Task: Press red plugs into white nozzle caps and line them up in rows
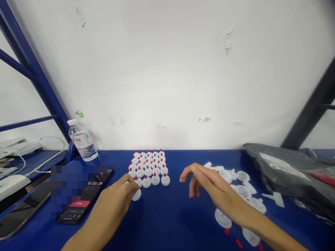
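Note:
My left hand (123, 191) is closed in a pinch over a white round cap (136, 195) at the front left corner of a neat block of similar caps. Its fingers hide the top of that cap. The block of white caps with red tips (148, 170) stands upright in rows at the middle of the blue table. My right hand (201, 179) hovers to the right of the block, fingers bent and apart, with nothing visible in it. Loose white caps (243, 191) lie in a heap beside and partly behind my right hand and forearm.
Loose red tips (238, 243) and a flat white T-shaped piece (277, 199) lie at right, near a dark plastic bag (290, 177). On the left are a water bottle (83, 143), a phone showing a timer (86, 198) and another phone (24, 209). The blue table (167, 223) meets a white wall.

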Motion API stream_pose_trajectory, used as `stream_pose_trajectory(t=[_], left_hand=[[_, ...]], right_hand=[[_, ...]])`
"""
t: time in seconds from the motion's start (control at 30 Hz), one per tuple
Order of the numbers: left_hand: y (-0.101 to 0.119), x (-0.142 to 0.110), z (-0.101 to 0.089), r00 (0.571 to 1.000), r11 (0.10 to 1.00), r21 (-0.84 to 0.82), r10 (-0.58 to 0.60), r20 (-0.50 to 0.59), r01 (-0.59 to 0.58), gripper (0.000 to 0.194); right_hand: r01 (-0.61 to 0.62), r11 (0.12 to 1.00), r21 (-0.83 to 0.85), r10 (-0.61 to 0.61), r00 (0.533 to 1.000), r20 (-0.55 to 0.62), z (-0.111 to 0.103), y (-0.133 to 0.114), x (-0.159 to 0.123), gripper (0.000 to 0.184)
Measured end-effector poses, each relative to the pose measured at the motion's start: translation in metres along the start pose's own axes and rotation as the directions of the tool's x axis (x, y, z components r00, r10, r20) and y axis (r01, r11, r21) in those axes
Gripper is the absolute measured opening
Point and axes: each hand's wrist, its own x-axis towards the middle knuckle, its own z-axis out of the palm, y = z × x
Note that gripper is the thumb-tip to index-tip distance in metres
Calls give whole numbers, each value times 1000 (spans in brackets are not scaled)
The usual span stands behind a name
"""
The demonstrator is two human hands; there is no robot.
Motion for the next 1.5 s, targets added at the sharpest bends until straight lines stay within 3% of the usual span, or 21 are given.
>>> stream_pose_trajectory(t=[0.27, 0.37, 0.47, 0.53, 0.6, 0.67, 0.73, 0.83, 1.03, 1.23, 1.5], left_hand=[[10, -8, 3, 997, 980, 188, -64, -34, 69, 39], [20, -14, -1, 989, 979, 178, -82, -123, 103, 36], [43, -16, -5, 975, 998, 45, 43, -216, -35, 33], [65, -13, -3, 966, 982, -46, 171, -192, -182, 32], [88, -6, 3, 945, 948, -82, 294, -142, -308, 31], [106, 4, 12, 902, 905, -45, 415, -115, -422, 29], [116, 13, 21, 856, 859, -9, 509, -87, -512, 25], [119, 23, 32, 824, 825, -9, 564, -61, -565, 21], [113, 28, 41, 854, 849, -99, 510, -102, -519, 21], [107, 24, 44, 845, 827, -175, 522, -113, -534, 21], [111, 15, 41, 881, 848, -240, 449, -149, -473, 11]], right_hand=[[-1, 999, 39, 3, 999, -51, -7, 0, 3, 42], [1, 1000, 4, 0, 997, -76, -11, -1, 4, 43], [17, 983, -181, -36, 994, -105, -15, 3, 6, 42], [31, 896, -443, -84, 991, -101, -18, 10, 7, 36], [76, 704, -706, -142, 989, -35, -19, 21, 9, 29], [133, 551, -824, -163, 985, 50, -21, 32, 10, 28], [158, 515, -842, -138, 985, 100, -22, 41, 11, 27], [173, 531, -829, -125, 984, 125, -23, 49, 10, 24], [196, 565, -802, -120, 981, 155, -21, 54, 8, 16], [189, 562, -805, -106, 982, 156, -19, 56, 11, 16], [180, 577, -797, -114, 984, 139, -24, 55, 12, 22]])
